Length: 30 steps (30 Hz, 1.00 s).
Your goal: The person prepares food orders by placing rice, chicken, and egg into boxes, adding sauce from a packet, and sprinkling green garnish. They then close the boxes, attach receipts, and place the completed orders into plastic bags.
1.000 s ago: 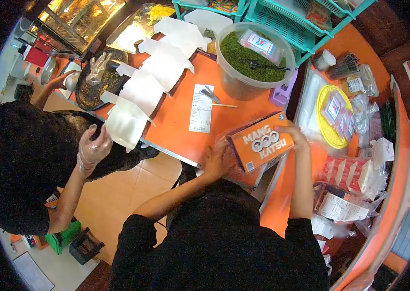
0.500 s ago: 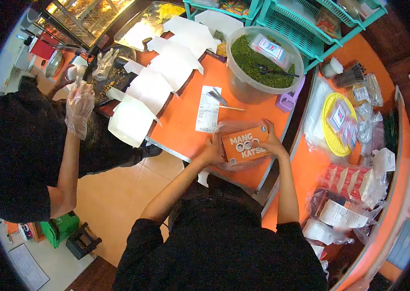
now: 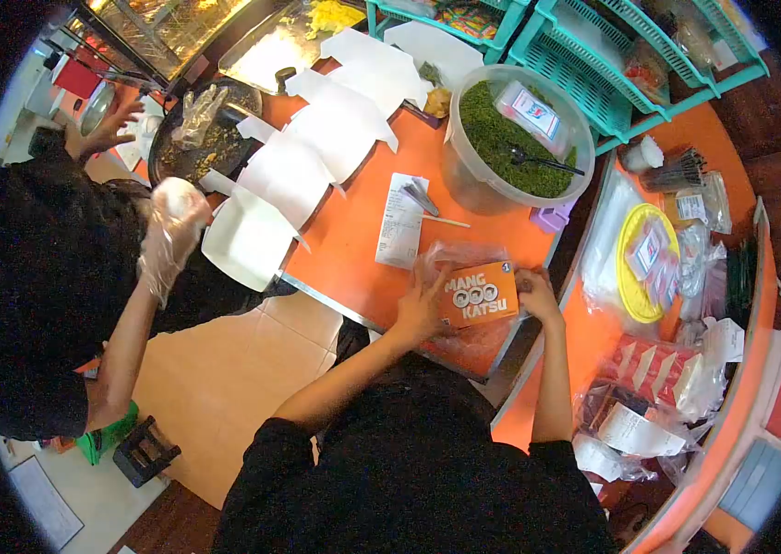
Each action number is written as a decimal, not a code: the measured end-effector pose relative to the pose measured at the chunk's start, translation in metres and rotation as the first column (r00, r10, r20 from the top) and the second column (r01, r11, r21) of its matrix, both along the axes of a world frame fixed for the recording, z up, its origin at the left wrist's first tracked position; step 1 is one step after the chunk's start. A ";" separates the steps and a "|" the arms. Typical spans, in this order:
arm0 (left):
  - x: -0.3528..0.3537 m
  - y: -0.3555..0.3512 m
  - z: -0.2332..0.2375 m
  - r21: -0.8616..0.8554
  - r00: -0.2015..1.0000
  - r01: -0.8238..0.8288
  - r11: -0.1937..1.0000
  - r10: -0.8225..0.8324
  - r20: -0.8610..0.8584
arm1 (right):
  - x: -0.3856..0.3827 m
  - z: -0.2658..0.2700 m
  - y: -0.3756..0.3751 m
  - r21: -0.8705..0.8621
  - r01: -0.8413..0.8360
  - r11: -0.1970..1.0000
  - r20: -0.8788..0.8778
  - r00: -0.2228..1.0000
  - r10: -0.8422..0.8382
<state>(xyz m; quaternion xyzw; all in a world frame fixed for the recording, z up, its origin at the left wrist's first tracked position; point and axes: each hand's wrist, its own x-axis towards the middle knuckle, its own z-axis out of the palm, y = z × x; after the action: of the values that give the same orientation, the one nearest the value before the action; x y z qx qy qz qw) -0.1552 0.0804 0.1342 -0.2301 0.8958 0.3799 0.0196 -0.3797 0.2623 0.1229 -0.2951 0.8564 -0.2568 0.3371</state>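
An orange box (image 3: 481, 295) printed "MANG KATSU" lies on a clear plastic bag (image 3: 469, 343) near the front corner of the orange table. My left hand (image 3: 423, 309) rests at the box's left side, its fingers apart on the edge and the plastic. At the right edge of the box is my right hand (image 3: 538, 297), fingers bent together; what they pinch is too small to make out. Behind the box lie a printed receipt (image 3: 399, 226), a metal clip-like tool (image 3: 420, 197) and a thin stick (image 3: 447, 221).
White open boxes (image 3: 289, 175) line the table's left side. A tub of chopped greens (image 3: 520, 138) stands behind. A co-worker's gloved hand (image 3: 173, 235) is at left, beside a dark pan (image 3: 196, 166). Teal racks (image 3: 575, 78) and a yellow lid (image 3: 635, 295) are at right.
The box now sits flatter and slightly right in view. My right hand has moved from its face to its right edge. The co-worker's hands have moved apart, and one now holds something round and pale.
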 end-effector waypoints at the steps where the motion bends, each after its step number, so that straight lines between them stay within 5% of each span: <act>1: -0.002 0.002 -0.006 -0.002 1.000 -0.002 1.000 0.002 -0.004 | -0.001 0.003 -0.004 -0.002 -0.002 1.000 -0.004 1.000 0.002; 4: -0.007 0.006 -0.012 -0.165 0.999 0.027 0.986 -0.033 -0.033 | 0.006 0.016 -0.022 0.116 -0.101 0.988 -0.032 0.994 0.105; 7: -0.009 0.007 -0.009 0.039 0.994 0.012 0.999 -0.016 0.112 | 0.028 0.026 -0.016 0.224 0.128 0.966 -0.414 0.910 -0.024; 10: -0.006 0.012 -0.025 -0.074 0.983 -0.040 0.996 0.026 -0.184 | 0.021 0.031 0.003 0.309 0.093 0.946 -0.626 0.769 0.129; 12: -0.010 0.007 -0.018 0.183 0.992 -0.021 0.983 -0.002 0.125 | 0.001 0.052 0.016 0.569 -0.075 0.819 -0.355 0.876 0.326; 13: -0.013 -0.005 -0.017 0.178 0.993 -0.027 0.984 0.006 0.117 | -0.012 0.063 0.017 0.669 -0.157 0.726 -0.192 0.908 0.373; 15: -0.020 -0.045 -0.013 -0.093 0.844 0.347 0.933 -0.354 -0.402 | -0.029 0.128 -0.009 0.610 -0.299 0.734 -0.046 0.911 0.409; 16: -0.027 -0.069 -0.001 0.258 0.945 0.244 0.935 -0.170 -0.278 | -0.028 0.185 -0.029 0.444 -0.397 0.804 -0.077 0.877 0.475; 18: -0.063 -0.113 0.005 0.597 0.880 -0.010 0.802 0.290 -0.375 | -0.035 0.252 -0.091 0.066 -0.457 0.887 -0.238 0.856 0.459; 21: -0.138 -0.160 -0.003 0.634 0.761 -0.139 0.761 0.492 -0.423 | -0.073 0.268 -0.212 -0.212 -0.462 0.861 -0.542 0.789 0.290; 23: -0.199 -0.183 -0.037 0.849 0.543 -0.339 0.405 0.821 -0.175 | -0.125 0.230 -0.289 -0.173 -0.482 0.859 -0.666 0.700 0.259; 24: -0.198 -0.187 0.004 0.859 0.580 -0.372 0.353 0.811 -0.082 | -0.148 0.208 -0.326 0.028 -0.392 0.920 -0.654 0.689 0.313; 25: -0.214 -0.194 -0.002 0.864 0.566 -0.351 0.361 0.817 -0.112 | -0.168 0.188 -0.357 0.228 -0.281 0.932 -0.634 0.684 0.361; 27: -0.261 -0.212 -0.054 0.723 0.501 -0.625 0.295 0.862 0.081 | -0.192 0.150 -0.399 0.415 -0.240 0.878 -0.621 0.631 0.466; 29: -0.308 -0.219 -0.142 0.740 0.357 -0.550 0.387 0.910 -0.211 | -0.189 0.127 -0.418 0.173 -0.209 0.962 -0.777 0.572 0.264; 30: -0.288 -0.218 -0.076 0.647 0.491 -0.687 0.330 0.868 0.079 | -0.188 0.126 -0.428 0.172 -0.212 0.962 -0.780 0.566 0.265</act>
<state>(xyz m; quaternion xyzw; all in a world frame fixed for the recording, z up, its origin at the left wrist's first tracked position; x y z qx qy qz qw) -0.4434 -0.1371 0.0586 -0.5581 0.4901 0.6315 -0.2227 -0.5674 -0.1656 0.2485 -0.4809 0.8755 -0.0250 -0.0402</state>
